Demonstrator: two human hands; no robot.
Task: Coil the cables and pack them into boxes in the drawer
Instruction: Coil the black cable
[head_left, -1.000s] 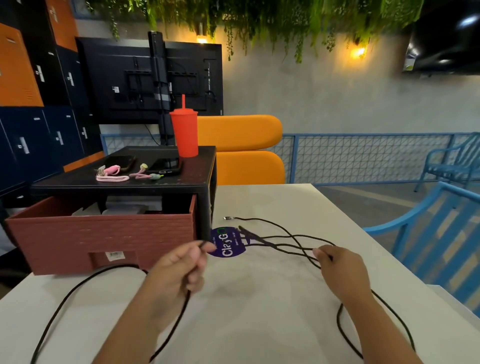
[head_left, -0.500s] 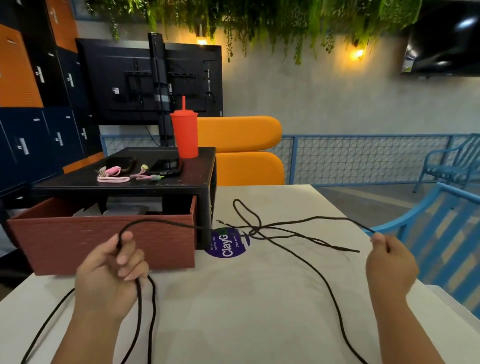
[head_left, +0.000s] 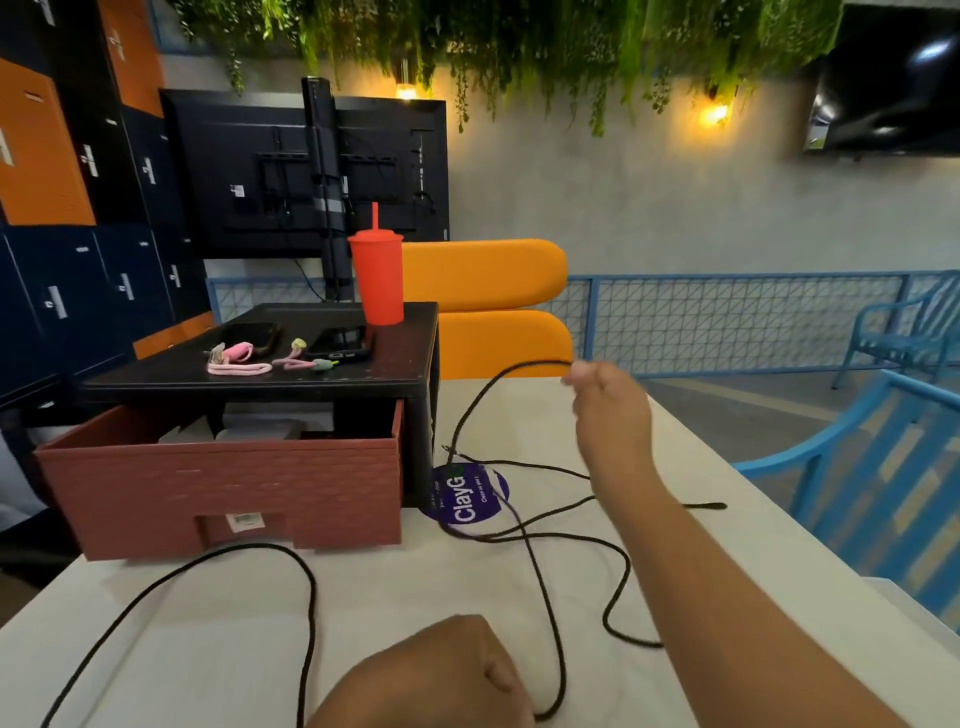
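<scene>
White table (head_left: 415, 597); right hand (head_left: 610, 410) aloft, outstretched, black cable (head_left: 535, 363) in its grip

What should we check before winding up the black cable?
1. The right hand pinches the black cable: ok.
2. The left hand has a grip on the cable: cannot tell, the fist hides it.
3. Cable free of tangles: not ok, loose loops cross on the table.
4. The drawer is open: ok.
5. Room in the boxes: cannot tell.
</scene>
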